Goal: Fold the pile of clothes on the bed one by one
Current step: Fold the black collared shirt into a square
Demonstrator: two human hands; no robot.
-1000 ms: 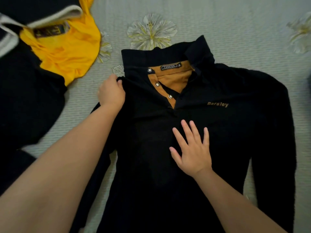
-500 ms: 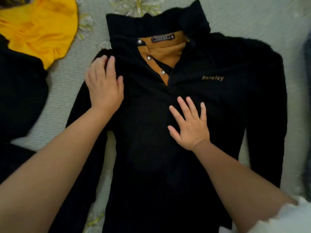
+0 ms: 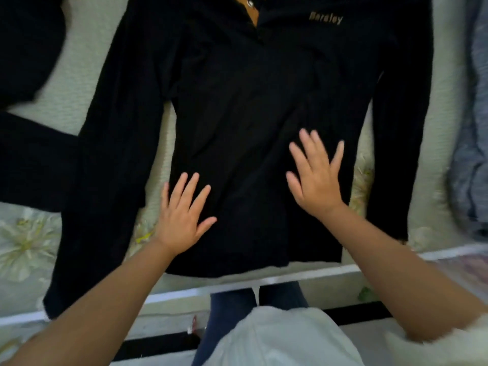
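Black shirt (image 3: 250, 114) flat on bed (image 3: 79, 62), collar at 12. My left hand (image 3: 182, 215) and right hand (image 3: 317, 175) press its lower front, fingers spread wide, holding nothing.

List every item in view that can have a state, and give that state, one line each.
Black shirt: spread flat, front up, unfolded, placket open.
Shirt sleeves: both straight alongside the body, not folded in.
Left hand: fingers spread, flat on the lower shirt.
Right hand: fingers spread, flat on the lower shirt.
Other dark garment: lying at left, unfolded.
Bedspread: under the shirt.
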